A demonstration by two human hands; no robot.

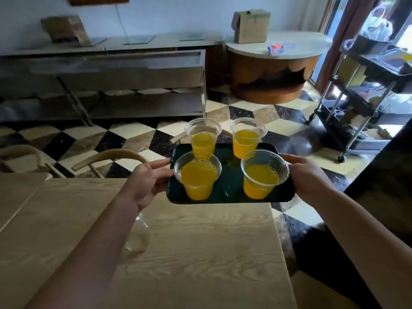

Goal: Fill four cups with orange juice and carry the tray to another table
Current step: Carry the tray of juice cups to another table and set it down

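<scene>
A: Tray (229, 190) position?
B: Held in the air, over the far right corner of the wooden table (200, 253), partly out past its far edge above the checkered floor. No contact with the tabletop visible.

A: Grip?
B: Left hand (148, 181) closed on the tray's left short edge, thumb on top, fingers under. Right hand (306, 175) closed on the right short edge in the same way. Both clamped on the rim, roughly level with each other.

A: Load?
B: Four clear cups (198, 175), all upright, two toward the table, two on the far side. Orange juice in each, well short of the rims. Foam on the two near ones.

A: Key relation for the coming move?
B: Long axis of the tray running left to right, straight between the two hands; load centred between them, neither hand nearer. Judged: filling done, carry under way. Round table (278, 50) well beyond the wooden table, ahead and to the right, a possible target; not certain.

A: Risk?
B: Slosh or a tipped cup on any tilt along that axis. Level, even lift on both ends wanted.
</scene>
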